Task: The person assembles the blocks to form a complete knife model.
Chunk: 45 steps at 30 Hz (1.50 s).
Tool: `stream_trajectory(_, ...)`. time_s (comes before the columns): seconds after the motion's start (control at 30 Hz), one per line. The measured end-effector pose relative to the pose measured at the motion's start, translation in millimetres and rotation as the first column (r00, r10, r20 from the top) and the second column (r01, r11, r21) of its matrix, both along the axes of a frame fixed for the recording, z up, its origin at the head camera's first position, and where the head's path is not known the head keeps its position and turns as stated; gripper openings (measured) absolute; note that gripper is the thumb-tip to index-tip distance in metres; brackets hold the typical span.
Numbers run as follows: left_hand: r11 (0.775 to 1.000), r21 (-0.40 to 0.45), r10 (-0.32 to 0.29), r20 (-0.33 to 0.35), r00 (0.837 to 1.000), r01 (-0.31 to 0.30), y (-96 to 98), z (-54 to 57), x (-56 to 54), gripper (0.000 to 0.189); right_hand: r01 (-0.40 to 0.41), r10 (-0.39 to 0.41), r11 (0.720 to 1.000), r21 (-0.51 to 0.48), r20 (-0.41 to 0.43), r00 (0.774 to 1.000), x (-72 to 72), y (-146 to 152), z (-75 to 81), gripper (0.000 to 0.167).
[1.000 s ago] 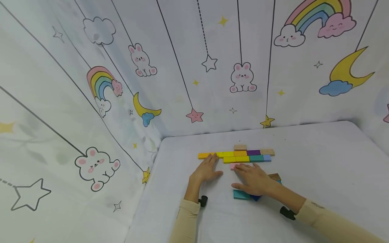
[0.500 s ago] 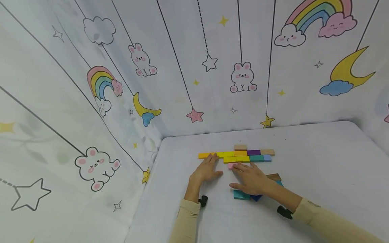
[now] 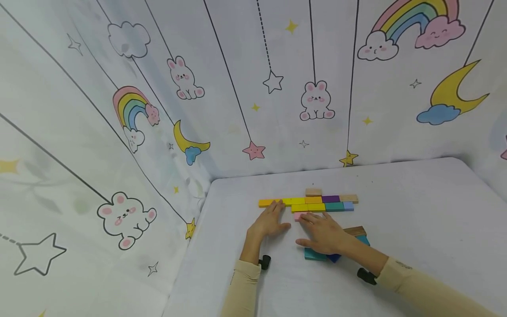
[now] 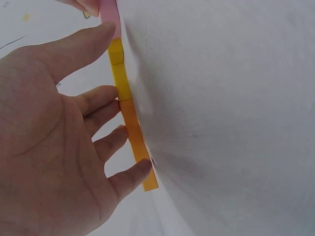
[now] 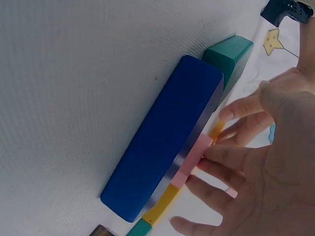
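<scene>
In the head view my left hand [image 3: 269, 221] lies with fingers stretched out, fingertips against the long back row of flat blocks. The left wrist view shows those fingers along an orange block [image 4: 135, 132] and a yellow block [image 4: 121, 81]. My right hand [image 3: 325, 232] has its fingers extended, the fingertips on a pink block [image 3: 298, 216]. This pink block lies just in front of a row with yellow blocks [image 3: 307, 208], a green block [image 3: 334, 206] and a light blue block [image 3: 348, 206]. The right wrist view shows fingertips touching the pink block's side.
Below the right hand lie a teal block [image 3: 314, 254], a dark blue block [image 3: 334, 258], a brown wooden block [image 3: 355, 230] and a bright blue block [image 3: 363, 239]. Behind, the back row includes a purple block [image 3: 330, 199]; a plain wooden block [image 3: 314, 192] lies beyond it.
My right hand has moved left, sliding the pink block left along the front of the yellow row. The left hand has stayed in place.
</scene>
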State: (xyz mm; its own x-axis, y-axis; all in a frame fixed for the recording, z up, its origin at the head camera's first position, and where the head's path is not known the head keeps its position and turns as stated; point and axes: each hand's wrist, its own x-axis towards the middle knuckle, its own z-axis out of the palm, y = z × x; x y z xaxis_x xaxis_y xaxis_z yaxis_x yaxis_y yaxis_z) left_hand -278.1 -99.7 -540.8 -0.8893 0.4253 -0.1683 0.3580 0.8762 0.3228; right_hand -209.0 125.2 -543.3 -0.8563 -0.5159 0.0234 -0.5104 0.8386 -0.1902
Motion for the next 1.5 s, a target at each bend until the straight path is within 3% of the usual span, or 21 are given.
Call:
stream_trajectory(0.87, 1.000, 0.012, -0.018, -0.008, 1.000, 0.018, -1.3, -1.3, 0.3, 0.075, 0.007, -0.007, 1.000, 0.013, -0.017, 1.000, -3.8, -10.4, -1.4, 0.081)
stream_trajectory(1.2, 1.000, 0.002, 0.006, 0.014, 1.000, -0.006, -2.2, -5.3, -3.0, 0.076, 0.004, -0.010, 0.998, -0.068, -0.087, 0.996, -10.4, -13.4, -3.3, 0.064)
stream_trajectory(1.5, 1.000, 0.003, 0.017, 0.024, 1.000, -0.017, -1.3, -11.3, -7.0, 0.077, 0.069, -0.079, 0.987, -0.145, -0.064, 0.995, -8.1, -6.6, -2.4, 0.068)
